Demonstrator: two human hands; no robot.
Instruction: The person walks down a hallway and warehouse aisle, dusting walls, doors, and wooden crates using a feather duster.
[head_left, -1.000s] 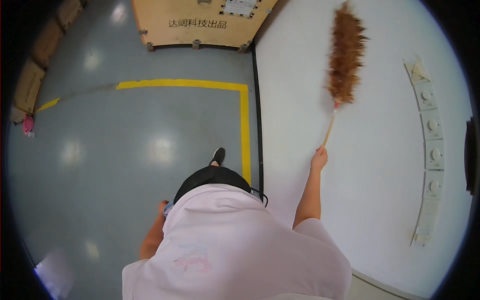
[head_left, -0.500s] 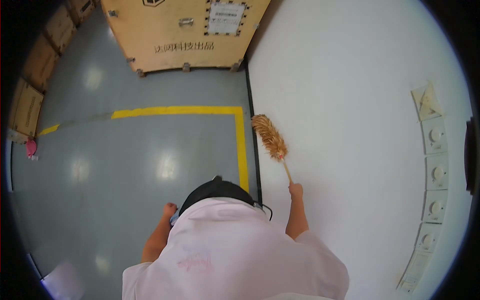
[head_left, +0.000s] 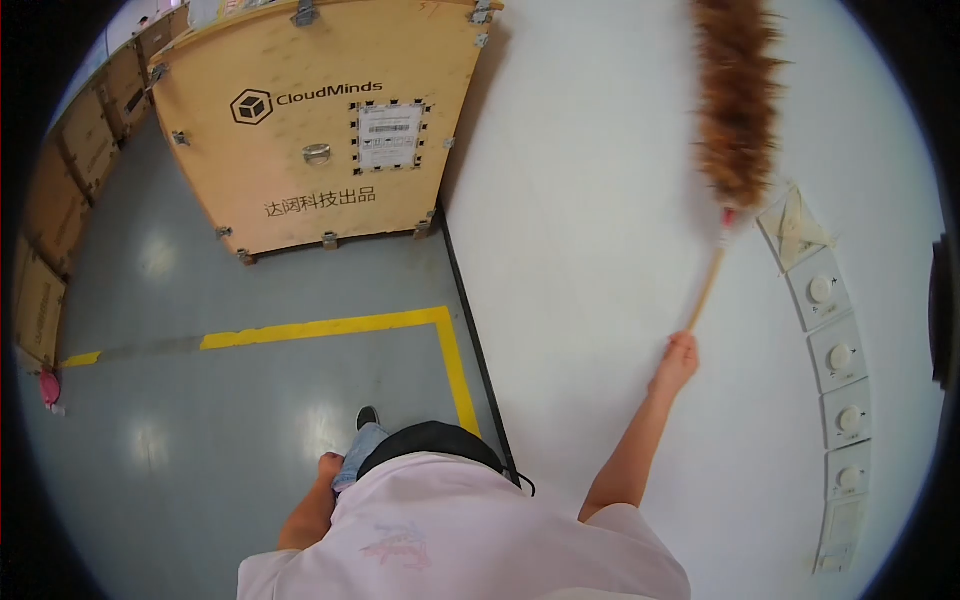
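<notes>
Okay: right hand (head_left: 676, 362) clenched round duster (head_left: 738, 115), aimed 1 o'clock; left hand (head_left: 331, 466), can't tell; stroke wall (head_left: 580, 220) lightly.

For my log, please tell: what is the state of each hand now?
Left hand: too small to tell whether open or closed.
Right hand: closed, holding the feather duster.

One head view from close above the pale shirt (head_left: 500, 530), forward and down over floor (head_left: 230, 420) and wall (head_left: 590, 250).
</notes>
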